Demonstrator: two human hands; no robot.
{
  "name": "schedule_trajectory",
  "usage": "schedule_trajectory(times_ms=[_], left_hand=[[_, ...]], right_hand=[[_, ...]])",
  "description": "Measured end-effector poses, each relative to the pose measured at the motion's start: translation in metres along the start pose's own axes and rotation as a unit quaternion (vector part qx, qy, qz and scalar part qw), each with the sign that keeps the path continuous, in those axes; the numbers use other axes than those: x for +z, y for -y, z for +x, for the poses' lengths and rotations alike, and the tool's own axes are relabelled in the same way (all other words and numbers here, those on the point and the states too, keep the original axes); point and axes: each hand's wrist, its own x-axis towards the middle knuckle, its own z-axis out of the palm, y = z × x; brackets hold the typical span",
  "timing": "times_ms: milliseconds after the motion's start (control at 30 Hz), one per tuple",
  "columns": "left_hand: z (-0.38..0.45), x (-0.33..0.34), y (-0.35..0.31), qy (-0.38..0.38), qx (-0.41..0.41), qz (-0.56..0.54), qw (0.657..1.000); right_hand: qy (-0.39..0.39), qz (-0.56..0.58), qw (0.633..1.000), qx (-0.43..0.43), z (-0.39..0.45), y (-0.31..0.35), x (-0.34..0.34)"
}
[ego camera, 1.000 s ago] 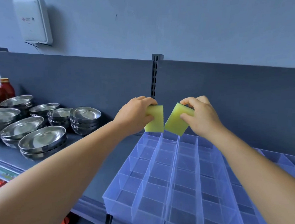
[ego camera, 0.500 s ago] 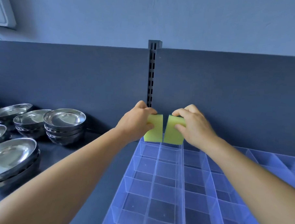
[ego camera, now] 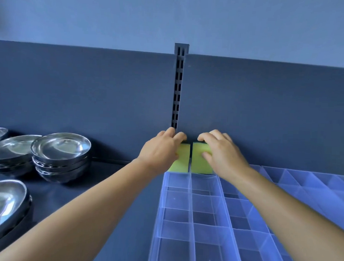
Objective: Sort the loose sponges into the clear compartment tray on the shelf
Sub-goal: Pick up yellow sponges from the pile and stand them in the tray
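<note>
Steel bowls and a slotted post

Stacked steel bowls [ego camera: 60, 157] stand at the shelf's [ego camera: 113, 187] left edge; a slotted post [ego camera: 178, 87] rises along its back edge.

Two bare forearms in view, entering from bottom-left & bottom-right corners. No sleeves visible up to frame edge on either side. Left hand [ego camera: 162, 149]: bare, no glove, no ring, no watch or band at wrist. Right hand [ego camera: 221, 152]: same, bare, nothing at wrist. Nails short, unpainted as far as visible. No marks or tattoos seen on forearms. Rest of body out of frame.
</note>
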Motion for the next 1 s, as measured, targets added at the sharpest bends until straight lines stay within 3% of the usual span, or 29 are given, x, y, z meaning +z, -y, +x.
schedule_trajectory(times_ms=[200,600,1000], left_hand=[[-0.002,0.017,0.006,0.0,0.049,0.089,0.995],[-0.006,0.004,-0.008,0.007,0.071,0.042,0.997],[-0.003,-0.003,-0.132,0.007,0.214,-0.008,0.977]], right_hand=[[0.036,-0.043,0.998,0.016,-0.006,0.001,0.017],[0.059,-0.046,0.993,0.09,-0.023,0.01,-0.008],[0.096,-0.121,0.968,0.2,-0.113,-0.049,-0.083]])
